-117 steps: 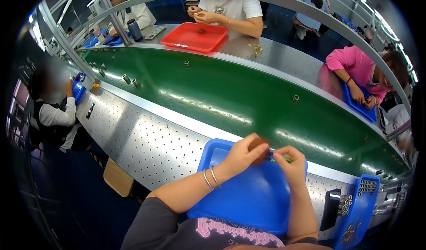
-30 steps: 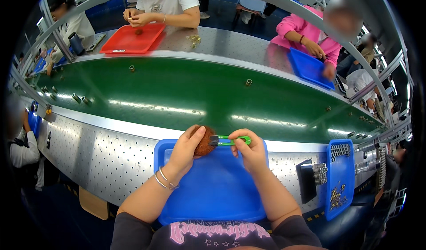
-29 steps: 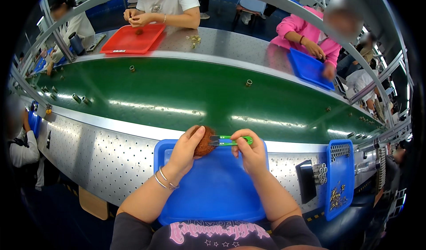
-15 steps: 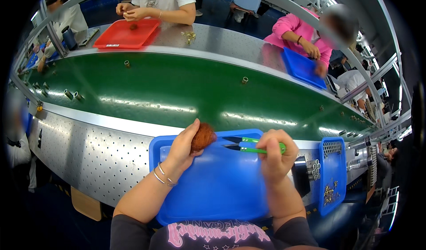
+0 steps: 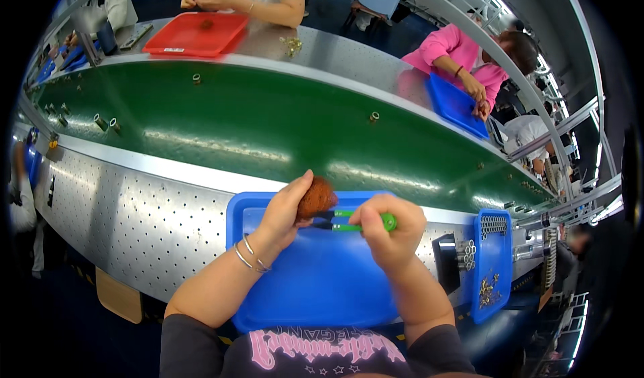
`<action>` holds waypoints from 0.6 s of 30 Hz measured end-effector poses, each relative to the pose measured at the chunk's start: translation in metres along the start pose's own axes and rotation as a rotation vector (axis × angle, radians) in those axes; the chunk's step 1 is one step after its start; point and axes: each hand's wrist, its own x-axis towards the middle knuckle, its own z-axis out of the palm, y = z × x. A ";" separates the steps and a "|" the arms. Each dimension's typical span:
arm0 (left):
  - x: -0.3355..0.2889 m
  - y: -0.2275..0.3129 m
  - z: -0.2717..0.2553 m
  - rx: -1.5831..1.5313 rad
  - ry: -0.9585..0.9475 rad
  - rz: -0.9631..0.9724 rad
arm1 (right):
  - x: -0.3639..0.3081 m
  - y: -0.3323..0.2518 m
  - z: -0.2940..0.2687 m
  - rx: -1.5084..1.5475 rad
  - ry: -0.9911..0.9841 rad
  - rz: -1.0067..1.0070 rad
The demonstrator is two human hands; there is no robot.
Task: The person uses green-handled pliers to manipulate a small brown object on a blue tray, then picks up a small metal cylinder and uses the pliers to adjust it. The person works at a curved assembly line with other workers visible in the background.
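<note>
My left hand is closed around a reddish-brown fibrous ball, which looks like a clump of fine copper-coloured wire. In my right hand is a pair of green-handled thread snips, with dark blades pointing left. The blade tips reach the lower edge of the ball beside my left fingers; whether they cut into it is hidden. Both hands are above the far part of a blue tray, whose visible floor is plain blue.
Beyond the tray runs a green conveyor belt carrying several small metal tubes. At right stand a black holder by metal rings and a narrow blue tray with small brass parts. Co-workers sit across the belt, near a red tray.
My right hand has brought the snips left, so the blades now meet the ball. My left hand and the ball have shifted slightly right and up.
</note>
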 end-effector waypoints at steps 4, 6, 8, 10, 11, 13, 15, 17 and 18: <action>-0.006 0.010 0.003 0.035 -0.015 -0.035 | -0.004 0.015 0.006 -0.115 -0.048 0.005; -0.010 0.014 0.007 0.041 -0.002 -0.050 | -0.017 0.015 0.005 -0.024 0.000 0.010; -0.007 0.011 0.010 0.034 0.053 0.037 | -0.027 0.019 0.008 0.105 0.044 0.114; -0.005 0.010 0.009 0.032 0.083 0.077 | -0.032 0.030 0.012 0.165 0.075 0.167; -0.003 0.008 0.007 0.025 0.085 0.076 | -0.033 0.031 0.013 0.221 0.097 0.204; -0.002 0.006 0.005 0.022 0.089 0.081 | -0.034 0.036 0.014 0.266 0.094 0.233; -0.001 0.006 0.004 0.036 0.089 0.092 | -0.035 0.042 0.013 0.243 0.049 0.217; -0.001 0.004 0.003 0.040 0.061 0.110 | -0.035 0.043 0.015 0.227 0.046 0.203; 0.000 0.005 0.003 0.043 0.045 0.121 | -0.035 0.044 0.016 0.218 0.046 0.193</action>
